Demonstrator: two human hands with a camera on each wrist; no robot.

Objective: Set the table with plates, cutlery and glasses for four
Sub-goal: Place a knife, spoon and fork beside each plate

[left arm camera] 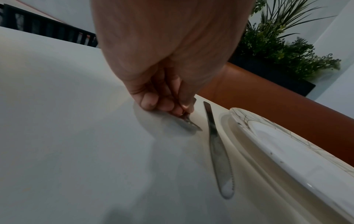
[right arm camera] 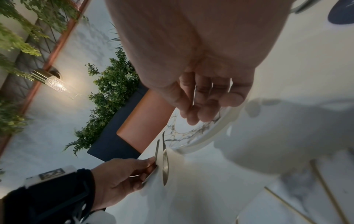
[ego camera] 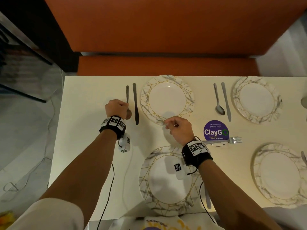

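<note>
Four marbled plates lie on the white table (ego camera: 93, 130). My left hand (ego camera: 123, 107) pinches the spoon (ego camera: 127, 97) near its bowl, on the table left of the knife (ego camera: 135, 103) and the far-left plate (ego camera: 167, 99). The left wrist view shows the fingertips (left arm camera: 168, 107) on the spoon (left arm camera: 188, 125), beside the knife (left arm camera: 218, 151). My right hand (ego camera: 172, 126) hovers at that plate's near rim. It grips a fork (ego camera: 232, 140) whose tines stick out to the right past the wrist. A thin metal handle (right arm camera: 194, 94) runs between its curled fingers.
A spoon (ego camera: 219, 102) and a knife (ego camera: 226, 102) lie left of the far-right plate (ego camera: 256, 99). Another knife (ego camera: 207, 196) lies right of the near-left plate (ego camera: 166, 203). The near-right plate (ego camera: 280, 175) sits by a purple sticker (ego camera: 216, 132). An orange bench (ego camera: 166, 30) faces the far edge.
</note>
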